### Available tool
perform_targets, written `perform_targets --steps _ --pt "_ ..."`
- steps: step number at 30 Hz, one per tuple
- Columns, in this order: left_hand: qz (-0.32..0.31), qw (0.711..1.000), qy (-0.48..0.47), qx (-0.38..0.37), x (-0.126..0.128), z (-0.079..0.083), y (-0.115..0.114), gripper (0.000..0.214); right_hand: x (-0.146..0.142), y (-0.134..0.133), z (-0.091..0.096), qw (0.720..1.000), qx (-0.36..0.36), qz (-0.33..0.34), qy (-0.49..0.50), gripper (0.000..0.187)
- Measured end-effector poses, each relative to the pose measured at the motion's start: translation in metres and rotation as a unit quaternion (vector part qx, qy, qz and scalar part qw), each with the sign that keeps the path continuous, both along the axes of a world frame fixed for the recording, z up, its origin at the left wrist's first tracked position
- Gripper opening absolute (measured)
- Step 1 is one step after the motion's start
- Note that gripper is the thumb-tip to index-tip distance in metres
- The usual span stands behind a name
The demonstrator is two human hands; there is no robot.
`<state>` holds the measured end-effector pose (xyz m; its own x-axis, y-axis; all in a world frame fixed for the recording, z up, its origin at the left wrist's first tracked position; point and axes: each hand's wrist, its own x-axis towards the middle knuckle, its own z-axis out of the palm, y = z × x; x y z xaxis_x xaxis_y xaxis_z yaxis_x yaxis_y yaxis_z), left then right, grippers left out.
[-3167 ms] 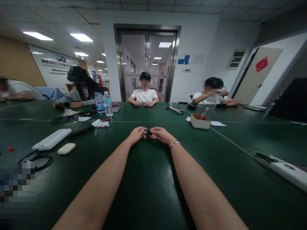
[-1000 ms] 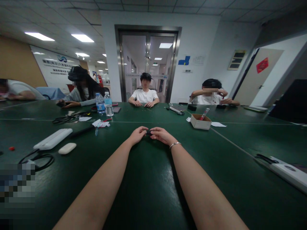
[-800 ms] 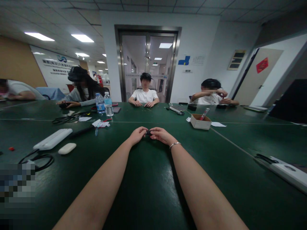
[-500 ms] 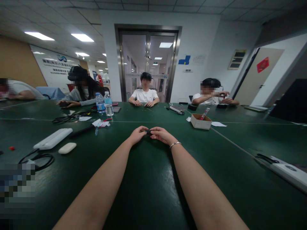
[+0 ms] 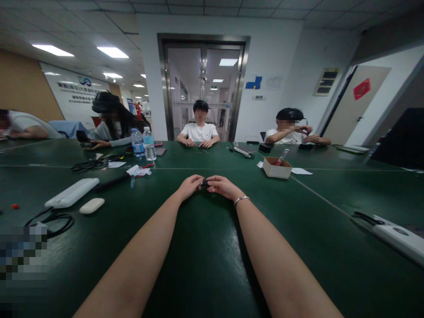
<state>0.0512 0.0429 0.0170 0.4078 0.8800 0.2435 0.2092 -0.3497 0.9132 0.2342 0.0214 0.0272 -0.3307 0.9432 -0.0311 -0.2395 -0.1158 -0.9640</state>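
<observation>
Both arms reach forward over the dark green table [image 5: 205,260], and my hands meet near its middle. Between the fingertips is a small black object [image 5: 205,183], mostly covered, its kind too small to make out. My left hand [image 5: 190,187] pinches its left end, where a small shiny spot shows. From the other side, the closed fingers of my right hand [image 5: 224,187] grip the right end. A silver bracelet [image 5: 241,200] circles my right wrist.
To the left lie a white power strip [image 5: 72,193], a white oval case [image 5: 92,206] and black cables. Two water bottles [image 5: 149,145] stand farther back. A small cardboard box [image 5: 277,168] sits right of centre. Several people sit around the table.
My hands stay in place, with a slightly wider gap and a shiny spot now showing between the left fingertips and the black object. A person at left has lifted a dark object.
</observation>
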Motion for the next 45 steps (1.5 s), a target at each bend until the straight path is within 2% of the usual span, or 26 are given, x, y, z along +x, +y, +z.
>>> perform_targets --steps 8,13,22,27,30,40,45 --pt "0.002 1.0 -0.006 -0.006 0.0001 0.0004 0.0001 0.032 0.0002 0.0004 0.0002 1.0 0.0 0.006 0.0 0.017" --pt "0.005 0.999 -0.01 -0.035 0.0007 0.0012 0.0 0.027 -0.0008 -0.0024 0.0031 1.0 -0.001 0.007 -0.003 0.017" --pt "0.026 1.0 0.003 0.005 -0.0001 -0.0011 0.0018 0.033 -0.0009 -0.0012 0.0017 1.0 -0.002 0.005 0.0 0.017" --pt "0.007 1.0 0.015 -0.003 0.0001 0.0002 0.0004 0.031 -0.0001 0.0004 -0.0003 1.0 -0.001 0.004 -0.001 0.017" --pt "0.026 1.0 0.01 0.008 0.0 0.0002 0.0 0.03 0.0002 0.0012 -0.0008 1.0 -0.004 0.002 -0.003 0.017" --pt "0.018 1.0 0.005 -0.019 0.0 -0.003 0.0047 0.03 -0.0004 -0.001 0.0018 1.0 -0.006 0.002 -0.003 0.017" --pt "0.026 1.0 0.002 -0.001 -0.0004 -0.006 0.0064 0.028 0.0004 0.0004 0.0004 1.0 -0.005 0.001 -0.005 0.017"
